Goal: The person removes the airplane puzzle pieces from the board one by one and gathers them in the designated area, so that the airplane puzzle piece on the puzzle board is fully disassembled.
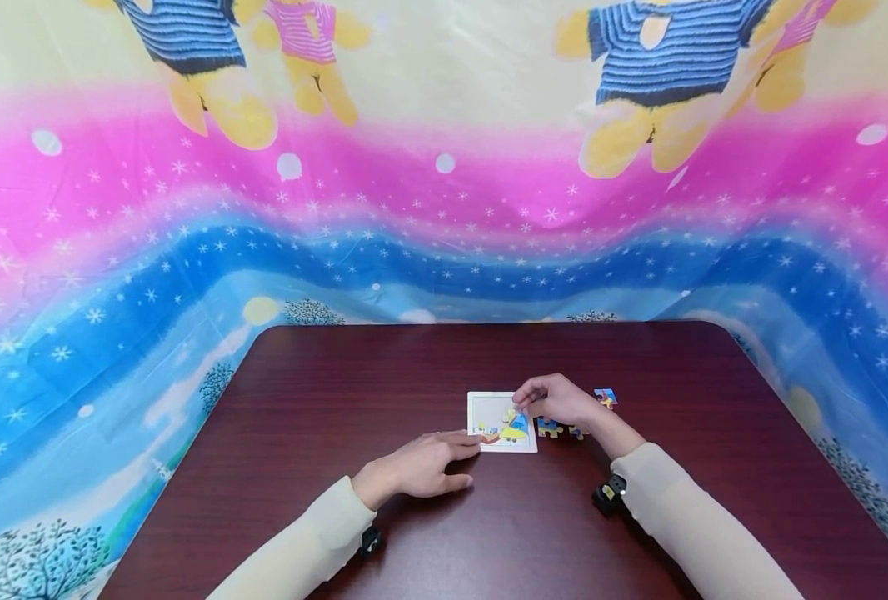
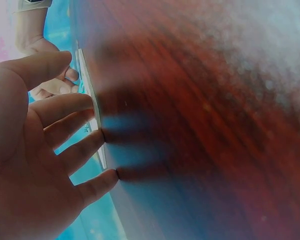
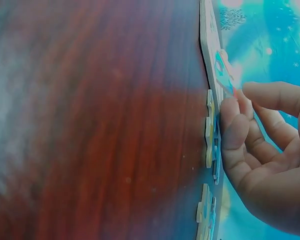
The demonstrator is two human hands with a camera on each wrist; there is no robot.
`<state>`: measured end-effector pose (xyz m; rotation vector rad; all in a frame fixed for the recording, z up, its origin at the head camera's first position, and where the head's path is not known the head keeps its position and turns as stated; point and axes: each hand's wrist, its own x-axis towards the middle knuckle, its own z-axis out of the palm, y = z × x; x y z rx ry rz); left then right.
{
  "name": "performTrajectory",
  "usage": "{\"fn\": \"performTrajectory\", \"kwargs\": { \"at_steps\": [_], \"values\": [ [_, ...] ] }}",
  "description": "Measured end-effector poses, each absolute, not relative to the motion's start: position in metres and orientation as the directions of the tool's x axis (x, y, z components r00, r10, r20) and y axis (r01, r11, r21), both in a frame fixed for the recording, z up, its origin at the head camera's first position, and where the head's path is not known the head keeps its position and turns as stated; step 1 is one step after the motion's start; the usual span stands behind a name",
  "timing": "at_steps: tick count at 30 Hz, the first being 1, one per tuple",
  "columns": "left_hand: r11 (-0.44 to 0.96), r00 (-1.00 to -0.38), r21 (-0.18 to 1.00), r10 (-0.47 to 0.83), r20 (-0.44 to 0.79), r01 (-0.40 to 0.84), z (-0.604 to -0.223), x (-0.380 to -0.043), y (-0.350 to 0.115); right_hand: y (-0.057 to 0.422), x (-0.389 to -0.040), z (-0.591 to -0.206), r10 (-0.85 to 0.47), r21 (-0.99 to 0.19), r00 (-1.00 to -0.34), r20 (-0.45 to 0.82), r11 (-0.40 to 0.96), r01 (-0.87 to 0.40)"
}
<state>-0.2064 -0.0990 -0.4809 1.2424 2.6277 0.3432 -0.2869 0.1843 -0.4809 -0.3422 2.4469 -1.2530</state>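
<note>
A white-framed jigsaw puzzle board (image 1: pixel 489 410) lies on the table, its lower part and right side filled with a yellow and blue picture. My left hand (image 1: pixel 425 467) rests at the board's lower left edge with fingers spread and nearly straight; the left wrist view shows its fingertips (image 2: pixel 97 136) along the rim. At the board's right side, my right hand (image 1: pixel 558 400) pinches a teal puzzle piece (image 3: pixel 222 71) between thumb and fingers, tilted close over the board. That piece is mostly hidden by the hand in the head view.
Several loose puzzle pieces (image 1: pixel 548 429) lie right of the board, partly under the right hand and wrist. Another piece (image 1: pixel 606 397) sits farther back. The dark red table (image 1: pixel 354 367) ends at a printed cloth backdrop (image 1: pixel 444 225).
</note>
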Motion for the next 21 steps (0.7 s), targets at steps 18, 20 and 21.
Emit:
{"fn": "performTrajectory", "kwargs": {
  "at_steps": [18, 20, 21],
  "values": [
    [0.632, -0.634, 0.311, 0.766, -0.108, 0.710, -0.4781, -0.2045, -0.0997, 0.1845, -0.2893, -0.4858, -0.364, -0.811, -0.902, -0.231, 0.585, -0.029],
    [0.632, -0.634, 0.310, 0.766, -0.107, 0.710, -0.4780, -0.2044, -0.0997, 0.1844, -0.2893, -0.4857, -0.362, -0.814, -0.903, -0.233, 0.580, -0.023],
    [0.631, -0.634, 0.312, 0.766, -0.107, 0.711, -0.4779, -0.2044, -0.0997, 0.1844, -0.2893, -0.4860, -0.363, -0.814, -0.902, -0.233, 0.580, -0.024]
  ]
}}
